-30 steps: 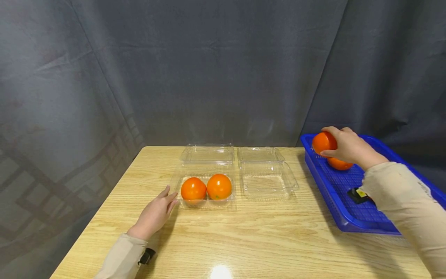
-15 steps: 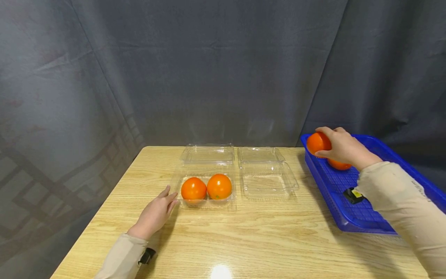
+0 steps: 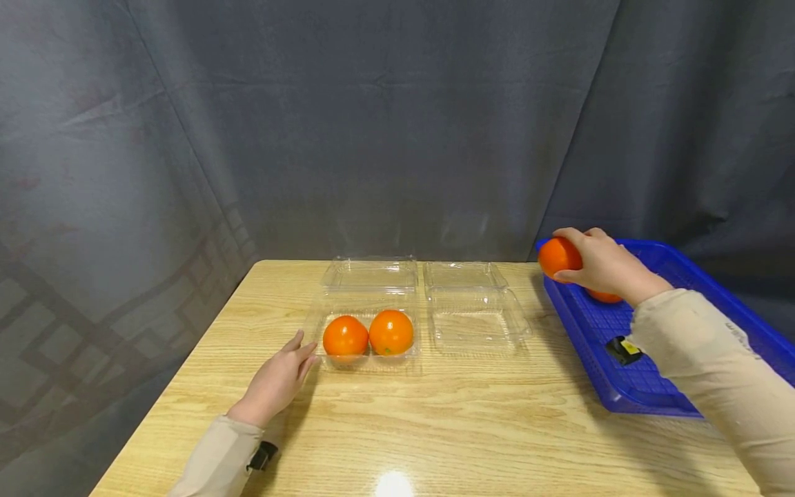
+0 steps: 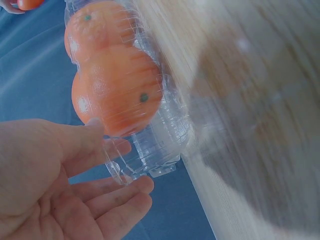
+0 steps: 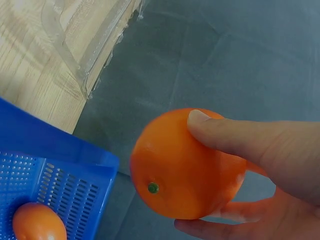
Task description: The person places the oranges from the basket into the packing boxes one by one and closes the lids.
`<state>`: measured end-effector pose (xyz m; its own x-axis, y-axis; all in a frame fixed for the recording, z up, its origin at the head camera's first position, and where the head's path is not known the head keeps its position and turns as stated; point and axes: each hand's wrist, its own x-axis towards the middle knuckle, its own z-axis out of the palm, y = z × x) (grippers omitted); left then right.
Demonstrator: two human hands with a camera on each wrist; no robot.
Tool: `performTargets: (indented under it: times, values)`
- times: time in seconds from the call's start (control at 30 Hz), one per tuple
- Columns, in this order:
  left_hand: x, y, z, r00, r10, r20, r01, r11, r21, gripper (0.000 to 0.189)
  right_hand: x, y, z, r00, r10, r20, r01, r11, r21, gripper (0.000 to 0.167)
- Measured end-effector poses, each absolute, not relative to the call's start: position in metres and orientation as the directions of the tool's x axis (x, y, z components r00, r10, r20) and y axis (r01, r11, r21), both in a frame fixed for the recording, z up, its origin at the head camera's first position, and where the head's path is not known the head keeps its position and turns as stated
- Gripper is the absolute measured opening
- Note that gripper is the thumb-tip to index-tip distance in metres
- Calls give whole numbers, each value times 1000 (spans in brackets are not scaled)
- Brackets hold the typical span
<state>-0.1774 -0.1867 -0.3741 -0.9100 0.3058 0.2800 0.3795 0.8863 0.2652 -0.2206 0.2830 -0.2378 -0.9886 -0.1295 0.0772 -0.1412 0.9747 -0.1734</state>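
Tabletop (image 3: 472, 414) before both containers (image 3: 368, 310) lies free, the basket (image 3: 584, 345) walling its right.

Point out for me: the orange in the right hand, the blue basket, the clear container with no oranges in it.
Held orange (image 5: 172, 167): right wrist view, middle of its bare skin.
Blue basket (image 3: 582, 339): head view, left side wall.
Clear container (image 3: 470, 323): head view, floor of its base.

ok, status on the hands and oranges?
Right hand holding an orange by the blue basket. Left hand at the left clear container, two oranges inside. Nothing visibly in the way.
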Motion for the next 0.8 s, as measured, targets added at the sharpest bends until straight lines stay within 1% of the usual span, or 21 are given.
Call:
performTargets:
  times: [0.47, 0.8]
  values:
    - [-178, -187, -374, -913, 305, 273, 376, 888, 264, 30, -221, 277, -240, -980, -166, 109, -181, 972, -147, 72]
    - [-178, -187, -375, -909, 306, 283, 380, 888, 260, 30, -219, 270, -242, -975, -182, 128, -202, 967, -158, 69]
